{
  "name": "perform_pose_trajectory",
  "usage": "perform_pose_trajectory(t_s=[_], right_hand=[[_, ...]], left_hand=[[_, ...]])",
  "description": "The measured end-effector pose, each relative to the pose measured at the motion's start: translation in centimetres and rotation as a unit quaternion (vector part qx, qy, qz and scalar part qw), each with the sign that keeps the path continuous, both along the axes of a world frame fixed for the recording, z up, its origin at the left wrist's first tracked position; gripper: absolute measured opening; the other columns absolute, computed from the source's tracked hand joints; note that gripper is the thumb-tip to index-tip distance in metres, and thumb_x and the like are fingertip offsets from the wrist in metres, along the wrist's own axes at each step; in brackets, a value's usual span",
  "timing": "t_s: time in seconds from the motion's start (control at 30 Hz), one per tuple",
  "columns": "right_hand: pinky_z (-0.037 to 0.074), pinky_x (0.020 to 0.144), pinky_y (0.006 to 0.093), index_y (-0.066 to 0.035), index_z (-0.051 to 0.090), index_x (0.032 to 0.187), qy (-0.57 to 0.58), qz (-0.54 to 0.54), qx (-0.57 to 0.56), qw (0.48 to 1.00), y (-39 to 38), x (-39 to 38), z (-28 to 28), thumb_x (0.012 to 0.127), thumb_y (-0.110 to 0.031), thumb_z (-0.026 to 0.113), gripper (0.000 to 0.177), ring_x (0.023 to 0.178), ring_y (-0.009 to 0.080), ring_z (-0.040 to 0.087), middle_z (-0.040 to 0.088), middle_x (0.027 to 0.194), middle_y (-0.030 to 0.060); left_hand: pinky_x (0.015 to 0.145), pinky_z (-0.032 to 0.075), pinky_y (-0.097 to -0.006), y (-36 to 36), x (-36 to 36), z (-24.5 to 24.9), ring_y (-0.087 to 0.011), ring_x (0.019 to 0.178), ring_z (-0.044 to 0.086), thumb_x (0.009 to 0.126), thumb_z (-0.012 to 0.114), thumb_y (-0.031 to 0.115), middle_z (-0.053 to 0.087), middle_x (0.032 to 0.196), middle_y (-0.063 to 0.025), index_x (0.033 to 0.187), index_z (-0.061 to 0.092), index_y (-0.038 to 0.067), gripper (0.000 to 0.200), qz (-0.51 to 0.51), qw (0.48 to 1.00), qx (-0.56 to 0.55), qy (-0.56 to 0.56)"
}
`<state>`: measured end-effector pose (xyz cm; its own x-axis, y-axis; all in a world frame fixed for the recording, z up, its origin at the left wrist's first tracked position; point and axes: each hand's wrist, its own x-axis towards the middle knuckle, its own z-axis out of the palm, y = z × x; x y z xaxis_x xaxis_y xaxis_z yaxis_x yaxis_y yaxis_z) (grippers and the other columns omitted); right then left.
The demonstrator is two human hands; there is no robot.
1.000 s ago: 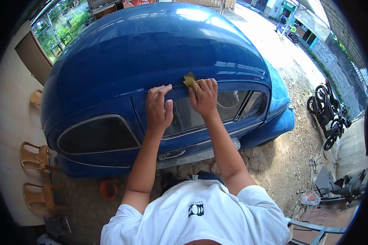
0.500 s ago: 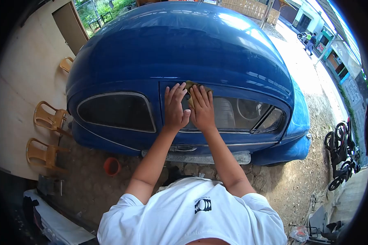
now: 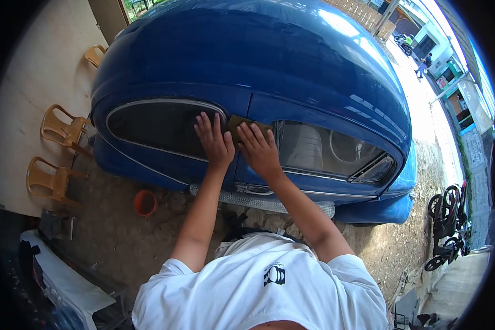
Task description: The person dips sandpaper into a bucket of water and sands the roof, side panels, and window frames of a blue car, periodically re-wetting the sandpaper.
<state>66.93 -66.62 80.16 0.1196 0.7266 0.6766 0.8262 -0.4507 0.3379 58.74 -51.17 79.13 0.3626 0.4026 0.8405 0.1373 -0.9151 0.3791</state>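
Observation:
The blue car (image 3: 247, 60) stands side-on in front of me. My right hand (image 3: 260, 153) presses a brown sheet that looks like sandpaper (image 3: 237, 123) against the body panel between the two side windows. Its fingers lie over the sheet's lower part, while the upper part and corners show. Just left of it, my left hand (image 3: 215, 143) is open, fingers spread, over the front edge of the dark rear side window (image 3: 154, 125). To the right is the front side window (image 3: 313, 146), with a pale seat and a steering wheel behind the glass. Below sits the door handle (image 3: 253, 190).
An orange bucket (image 3: 145, 203) stands on the dirt ground at lower left. Tan plastic chairs (image 3: 52, 179) line the wall (image 3: 27, 104). On the right are parked motorcycles (image 3: 445, 225). A person (image 3: 424, 65) is far off on the street.
Both hands have moved left and slightly down along the car, from the top of the front window to the panel between the windows. The sandpaper has moved with the right hand. The view has shifted.

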Motion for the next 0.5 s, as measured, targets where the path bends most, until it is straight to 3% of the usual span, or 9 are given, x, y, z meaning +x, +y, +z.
perform_pose_trajectory(t_s=[0.07,0.13,0.2,0.3,0.4,0.5], right_hand=[[0.021,0.128,0.0591,-0.010,0.047,0.163,0.094,-0.059,0.067,0.992,1.6,-0.3,5.9,0.105,-0.046,0.061,0.069,0.161,0.0285,0.032,0.042,0.170,0.0084],[0.020,0.128,0.0594,-0.011,0.047,0.162,0.161,-0.079,0.104,0.978,2.6,-0.9,7.6,0.104,-0.048,0.063,0.071,0.161,0.0282,0.033,0.043,0.170,0.0084],[0.020,0.129,0.0602,-0.011,0.048,0.162,0.179,-0.055,0.135,0.973,2.9,-0.9,7.3,0.102,-0.050,0.064,0.074,0.161,0.0280,0.033,0.043,0.170,0.0091],[0.022,0.128,0.0573,-0.016,0.049,0.162,0.099,-0.031,0.076,0.992,1.3,-1.1,-1.2,0.099,-0.051,0.068,0.075,0.160,0.0220,0.034,0.045,0.169,0.0042],[0.021,0.128,0.0588,-0.017,0.049,0.162,0.089,-0.020,0.032,0.995,-0.7,-1.3,-6.3,0.100,-0.048,0.066,0.072,0.160,0.0225,0.033,0.044,0.169,0.0041],[0.020,0.128,0.0588,-0.019,0.049,0.162,0.131,-0.113,0.036,0.984,1.0,-1.3,-1.1,0.102,-0.044,0.064,0.066,0.160,0.0220,0.033,0.043,0.170,0.0017]], left_hand=[[0.128,0.012,-0.0665,0.1,0.2,-0.5,-0.0515,0.162,0.015,0.114,0.036,0.033,0.022,0.173,-0.0332,0.162,0.039,-0.003,0.061,-0.009,1.000,0.003,0.008],[0.129,0.012,-0.0663,-0.4,-0.2,-1.0,-0.0514,0.162,0.015,0.113,0.037,0.032,0.022,0.173,-0.0332,0.162,0.039,-0.004,0.061,-0.023,0.999,-0.014,0.019],[0.129,0.012,-0.0660,-0.5,-0.2,-1.7,-0.0512,0.162,0.016,0.113,0.037,0.032,0.022,0.173,-0.0330,0.162,0.040,-0.004,0.061,-0.034,0.999,-0.015,0.013],[0.129,0.012,-0.0656,-0.6,-0.3,-2.1,-0.0497,0.163,0.017,0.114,0.036,0.035,0.023,0.173,-0.0316,0.162,0.041,-0.003,0.061,-0.048,0.998,-0.028,-0.002],[0.129,0.012,-0.0655,-0.6,-0.8,-3.0,-0.0491,0.163,0.017,0.115,0.032,0.038,0.024,0.173,-0.0308,0.162,0.042,-0.002,0.063,-0.058,0.998,-0.030,-0.004],[0.129,0.012,-0.0655,-1.0,-2.0,-3.4,-0.0494,0.162,0.018,0.115,0.026,0.042,0.023,0.174,-0.0307,0.163,0.040,-0.001,0.066,-0.067,0.996,-0.051,-0.005]])
